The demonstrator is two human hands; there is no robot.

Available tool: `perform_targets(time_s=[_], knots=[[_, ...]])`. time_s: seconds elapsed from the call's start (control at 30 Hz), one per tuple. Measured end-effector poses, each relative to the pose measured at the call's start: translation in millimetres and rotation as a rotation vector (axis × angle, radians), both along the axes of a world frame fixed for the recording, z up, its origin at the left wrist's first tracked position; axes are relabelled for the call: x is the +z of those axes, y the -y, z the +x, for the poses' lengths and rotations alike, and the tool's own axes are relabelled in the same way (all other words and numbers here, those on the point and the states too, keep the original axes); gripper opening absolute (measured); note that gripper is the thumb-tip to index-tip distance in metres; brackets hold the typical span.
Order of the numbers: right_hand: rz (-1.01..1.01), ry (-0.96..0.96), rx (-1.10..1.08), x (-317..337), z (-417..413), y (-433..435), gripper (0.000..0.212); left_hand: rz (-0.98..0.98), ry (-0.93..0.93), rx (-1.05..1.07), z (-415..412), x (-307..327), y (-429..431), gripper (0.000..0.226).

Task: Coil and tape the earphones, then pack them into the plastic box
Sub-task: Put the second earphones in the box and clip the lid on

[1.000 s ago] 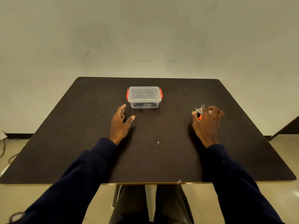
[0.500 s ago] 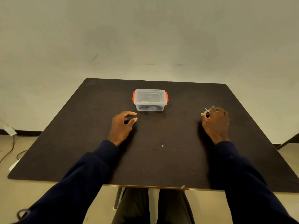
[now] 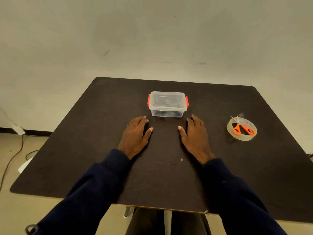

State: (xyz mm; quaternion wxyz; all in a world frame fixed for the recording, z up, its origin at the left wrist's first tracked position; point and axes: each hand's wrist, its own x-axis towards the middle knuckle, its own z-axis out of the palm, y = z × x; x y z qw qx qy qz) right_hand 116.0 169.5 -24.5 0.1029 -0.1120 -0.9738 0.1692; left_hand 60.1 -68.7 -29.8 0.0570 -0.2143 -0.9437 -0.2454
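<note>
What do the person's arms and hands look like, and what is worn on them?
Both arms wear long dark navy sleeves, left sleeve and right sleeve, each ending in a cuff at the wrist. The left hand and right hand are bare: no gloves, rings or watch show.

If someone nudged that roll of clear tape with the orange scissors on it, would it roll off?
Probably not: the tape roll lies flat on the table, so it would likely slide rather than roll. The scissors only rest across its top, so a push or tilted lift may well shake them off.
</note>
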Motion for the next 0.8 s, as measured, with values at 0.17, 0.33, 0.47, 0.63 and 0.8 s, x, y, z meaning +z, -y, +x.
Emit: perform_targets(time_s=[0.17, 0.33, 0.47, 0.63, 0.8], knots=[[0.181, 0.08, 0.028, -8.8, -1.7, -2.1, 0.076, -0.037, 0.051, -0.02, -8.5, -6.9, -0.1, 0.058], [0.221, 0.106, 0.021, -13.8, -4.1, -3.0, 0.08, -0.127, -0.033, 0.094, -12.3, -15.1, 0.7, 0.068], [0.222, 0.072, 0.036, -18.5, -4.2, -4.4, 0.083, -0.135, -0.036, 0.081, -16.8, -20.6, 1.3, 0.072], [0.247, 0.075, 0.032, -16.7, -4.5, -3.1, 0.084, -0.196, -0.02, 0.064, -16.2, -20.6, 2.6, 0.082], [0.25, 0.085, 0.031, -17.3, -4.1, -2.9, 0.085, -0.275, -0.01, 0.05, -13.5, -17.1, 0.5, 0.085]])
